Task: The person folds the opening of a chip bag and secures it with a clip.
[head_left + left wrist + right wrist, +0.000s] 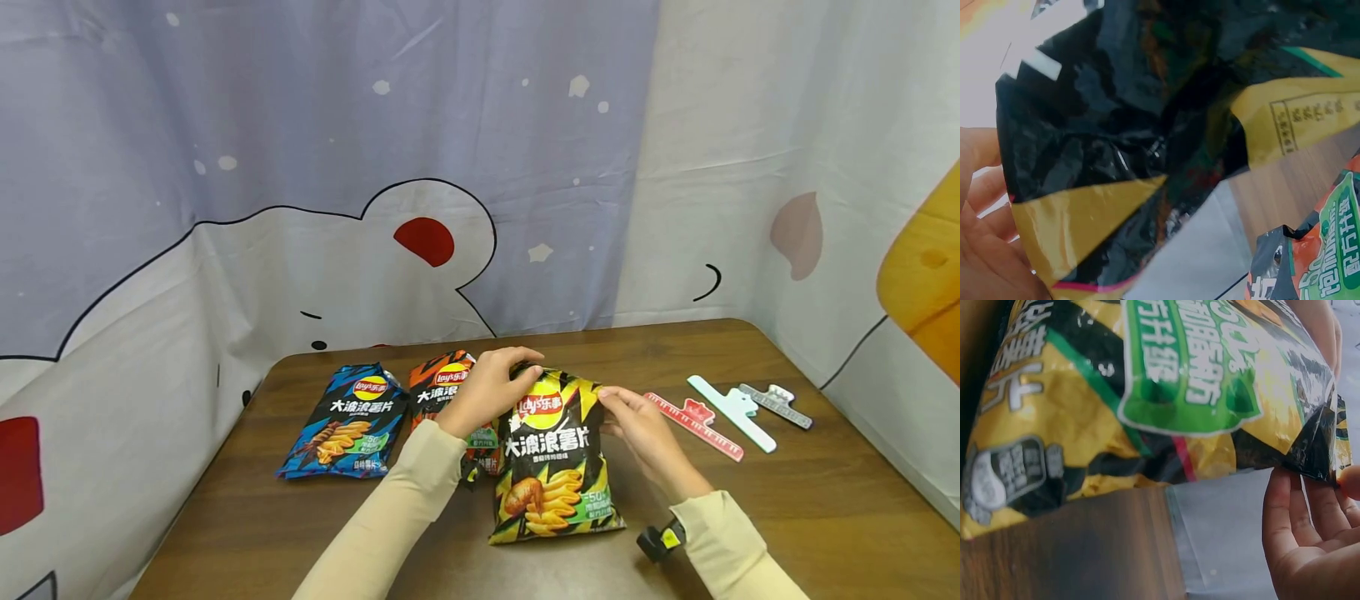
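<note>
A yellow-and-black Lay's chip bag (555,450) stands upright in front of the person, its printed front facing the head camera. The left hand (491,383) grips its top edge near the left corner, thumb in front. At the top right corner, the right hand (641,429) pinches the bag between thumb and fingers; the right wrist view shows this right hand (1313,531) at the black corner. Close to the camera in the left wrist view, the bag's shiny back panel (1097,144) overlaps part of the left hand (988,231).
An orange-and-black chip bag (431,392) lies behind the left forearm, partly hidden. Left of it lies a blue chip bag (345,433). On the right of the wooden table (847,500) are a red clip (697,423), a mint-and-white clip (733,412) and a grey clip (780,404).
</note>
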Demonstrator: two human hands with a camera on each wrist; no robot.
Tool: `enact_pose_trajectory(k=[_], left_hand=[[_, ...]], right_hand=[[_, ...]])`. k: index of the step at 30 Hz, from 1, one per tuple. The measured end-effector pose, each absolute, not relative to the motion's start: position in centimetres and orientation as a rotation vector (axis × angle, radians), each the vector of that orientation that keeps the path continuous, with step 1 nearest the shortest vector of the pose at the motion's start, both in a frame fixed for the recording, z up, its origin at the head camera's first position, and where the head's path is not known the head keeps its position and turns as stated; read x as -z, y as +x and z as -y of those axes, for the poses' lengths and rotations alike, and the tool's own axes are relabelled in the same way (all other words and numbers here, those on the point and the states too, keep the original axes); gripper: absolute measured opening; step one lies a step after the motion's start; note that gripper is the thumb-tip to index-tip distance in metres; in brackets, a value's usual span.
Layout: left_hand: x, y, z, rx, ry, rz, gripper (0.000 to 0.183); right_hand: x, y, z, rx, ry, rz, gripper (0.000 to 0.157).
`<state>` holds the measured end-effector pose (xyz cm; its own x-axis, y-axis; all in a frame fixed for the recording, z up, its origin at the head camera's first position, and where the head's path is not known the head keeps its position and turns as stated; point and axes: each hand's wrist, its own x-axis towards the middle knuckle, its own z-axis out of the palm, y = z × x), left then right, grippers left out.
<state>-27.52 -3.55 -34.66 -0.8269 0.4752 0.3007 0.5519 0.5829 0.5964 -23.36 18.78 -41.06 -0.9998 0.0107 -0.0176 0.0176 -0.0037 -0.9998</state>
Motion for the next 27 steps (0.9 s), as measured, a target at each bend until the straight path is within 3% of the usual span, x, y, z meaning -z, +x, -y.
enact_pose_trajectory(k=[16, 27], left_hand=[[34.79, -27.63, 3.50, 1.028, -0.918, 2.606, 0.023], [34.91, -27.69, 3.53, 1.031, -0.947, 2.597, 0.024]], right_hand=[[41.35, -23.20, -18.60, 2.143, 0.023, -2.292, 0.043], [41.44, -23.04, -18.65, 2.201, 0.023, -2.295, 0.042]])
